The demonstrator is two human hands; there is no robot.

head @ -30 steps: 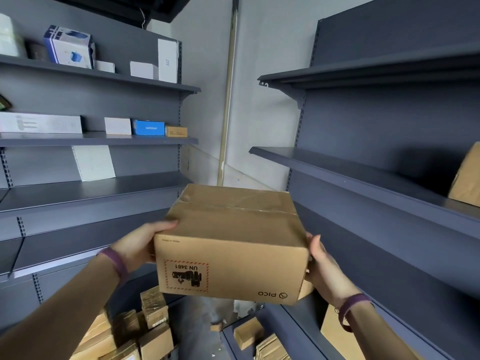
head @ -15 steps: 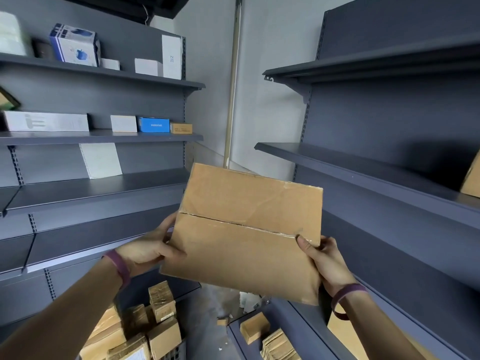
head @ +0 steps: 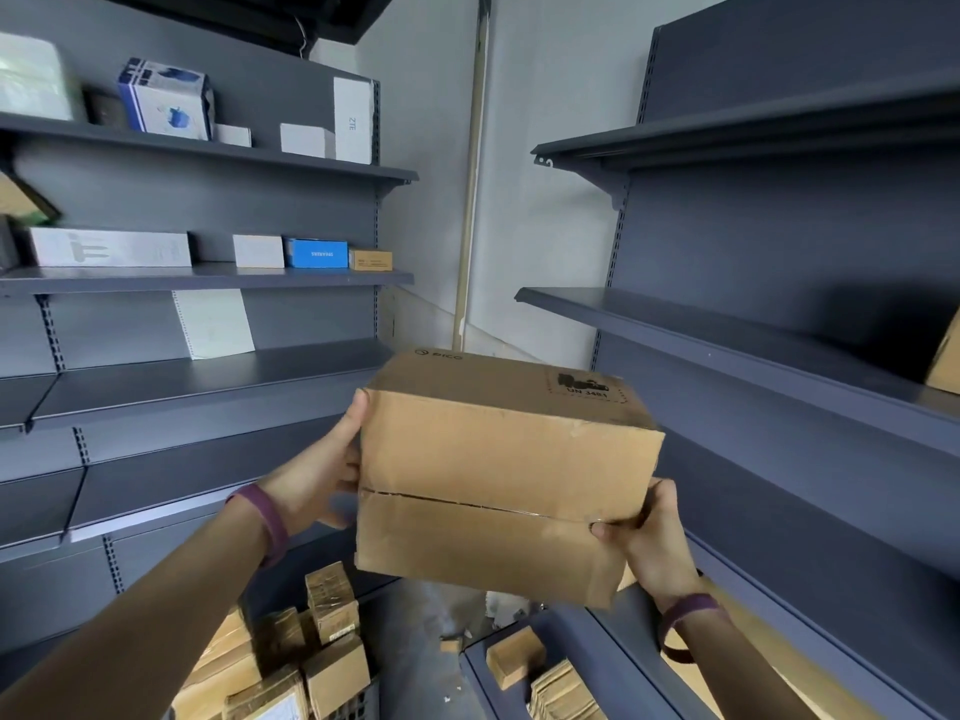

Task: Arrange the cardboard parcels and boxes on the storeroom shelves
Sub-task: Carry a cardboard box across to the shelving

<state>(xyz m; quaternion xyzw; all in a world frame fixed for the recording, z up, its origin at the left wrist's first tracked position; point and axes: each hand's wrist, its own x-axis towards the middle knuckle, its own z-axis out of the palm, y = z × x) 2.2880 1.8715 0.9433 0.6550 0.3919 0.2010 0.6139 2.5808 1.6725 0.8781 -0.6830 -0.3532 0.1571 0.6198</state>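
I hold a brown cardboard box [head: 498, 480] in mid-air between two grey shelf units. Its taped seam faces me and the printed PICO and UN 3481 marks lie on top. My left hand [head: 317, 475] grips the box's left side, thumb up at the top corner. At the lower right corner my right hand [head: 649, 532] holds it, thumb on the front face at the seam. The right-hand shelf [head: 727, 335] runs bare at box height, with another brown box [head: 945, 361] at its far right edge.
The left shelves [head: 208, 376] carry white, blue and small brown boxes on the upper tiers. Several small cardboard parcels [head: 291, 662] are piled low at the left. More parcels [head: 519, 662] lie on the bottom right shelf. A wall corner with a pipe stands ahead.
I have turned the box over in my hands: the printed face that looked at me went to the top, and the seamed face now faces me. The box rose slightly.
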